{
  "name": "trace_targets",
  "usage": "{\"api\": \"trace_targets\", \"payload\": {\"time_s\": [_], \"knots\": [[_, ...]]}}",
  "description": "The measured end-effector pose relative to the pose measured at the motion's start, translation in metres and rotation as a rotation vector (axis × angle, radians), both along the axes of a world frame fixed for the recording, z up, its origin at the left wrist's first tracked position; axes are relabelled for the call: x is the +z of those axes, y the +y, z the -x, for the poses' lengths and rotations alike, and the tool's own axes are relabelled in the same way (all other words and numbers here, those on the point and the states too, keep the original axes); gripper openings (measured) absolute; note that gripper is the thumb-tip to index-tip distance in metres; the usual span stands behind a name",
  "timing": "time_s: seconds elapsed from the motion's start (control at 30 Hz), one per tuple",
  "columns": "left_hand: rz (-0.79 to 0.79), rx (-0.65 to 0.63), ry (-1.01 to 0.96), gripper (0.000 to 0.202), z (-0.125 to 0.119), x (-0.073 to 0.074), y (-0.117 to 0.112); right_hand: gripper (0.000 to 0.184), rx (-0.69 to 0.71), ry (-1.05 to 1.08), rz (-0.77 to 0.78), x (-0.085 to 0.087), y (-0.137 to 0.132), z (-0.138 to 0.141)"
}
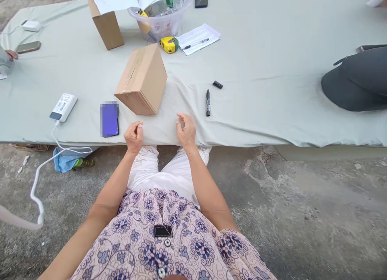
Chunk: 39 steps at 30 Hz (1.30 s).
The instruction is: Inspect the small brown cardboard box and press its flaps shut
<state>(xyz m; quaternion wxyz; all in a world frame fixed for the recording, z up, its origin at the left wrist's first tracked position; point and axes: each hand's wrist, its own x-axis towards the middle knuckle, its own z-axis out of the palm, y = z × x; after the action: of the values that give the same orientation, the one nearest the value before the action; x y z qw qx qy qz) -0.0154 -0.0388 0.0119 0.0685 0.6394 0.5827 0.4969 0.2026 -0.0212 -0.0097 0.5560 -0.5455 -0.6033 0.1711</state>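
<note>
head view: see l. hand (pixel 133 137) in loose fist, r. hand (pixel 186 130) in half-open curl, both appar. empty, at 6 o'clock edge of table (pixel 272 110). note cardboard box (pixel 142 78) on table, 11 o'clock of hands, near but apart. log uncapped marker (pixel 208 103) at 1 o'clock of r. hand, cap (pixel 217 84) just beyond; phone (pixel 110 118) at 10 o'clock of l. hand. farther out, 12 o'clock: see yellow tape measure (pixel 167 45) beside paper (pixel 208 32) w/ pen (pixel 186 47) on top, + plastic basket (pixel 165 26) behind.
</note>
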Motion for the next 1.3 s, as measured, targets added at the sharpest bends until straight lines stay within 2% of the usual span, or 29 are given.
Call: {"api": "trace_targets", "payload": {"time_s": [0.1, 0.17, 0.27, 0.43, 0.5, 0.6, 0.7, 0.8, 0.87, 1.03, 1.13, 1.3], "knots": [[-0.002, 0.198, -0.211, 0.021, 0.02, 0.007, 0.01, 0.028, 0.016, 0.021, 0.06, -0.01, -0.004, 0.003], [0.02, 0.222, -0.323, 0.024, 0.031, 0.012, 0.022, 0.034, 0.047, 0.056, 0.08, -0.008, -0.002, 0.011], [0.099, 0.093, -0.397, 0.04, 0.033, 0.019, 0.04, 0.046, 0.112, 0.109, 0.112, 0.003, 0.005, 0.026], [0.286, -0.219, -0.486, 0.067, 0.005, 0.024, 0.046, 0.057, 0.206, 0.122, 0.135, 0.023, 0.007, 0.039], [0.322, -0.257, -0.525, 0.072, -0.007, 0.024, 0.041, 0.056, 0.209, 0.117, 0.142, 0.027, 0.004, 0.036], [0.363, -0.245, -0.555, 0.076, -0.016, 0.022, 0.033, 0.051, 0.176, 0.115, 0.176, 0.03, -0.004, 0.025], [0.398, -0.259, -0.54, 0.076, -0.014, 0.02, 0.026, 0.047, 0.126, 0.085, 0.19, 0.033, -0.013, 0.01], [0.346, -0.243, -0.486, 0.072, -0.007, 0.025, 0.025, 0.05, 0.065, 0.073, 0.14, 0.042, -0.015, -0.003], [0.266, -0.269, -0.43, 0.068, -0.003, 0.033, 0.029, 0.053, 0.048, 0.074, 0.076, 0.052, -0.011, -0.007], [0.123, -0.455, -0.242, 0.068, -0.003, 0.058, 0.052, 0.05, 0.116, 0.003, -0.036, 0.073, 0.01, -0.005], [0.078, -0.49, -0.159, 0.072, -0.009, 0.063, 0.066, 0.049, 0.166, -0.048, -0.061, 0.072, 0.024, 0.001], [0.026, -0.487, -0.112, 0.066, -0.018, 0.056, 0.075, 0.047, 0.186, -0.067, -0.114, 0.056, 0.038, 0.005]]}}
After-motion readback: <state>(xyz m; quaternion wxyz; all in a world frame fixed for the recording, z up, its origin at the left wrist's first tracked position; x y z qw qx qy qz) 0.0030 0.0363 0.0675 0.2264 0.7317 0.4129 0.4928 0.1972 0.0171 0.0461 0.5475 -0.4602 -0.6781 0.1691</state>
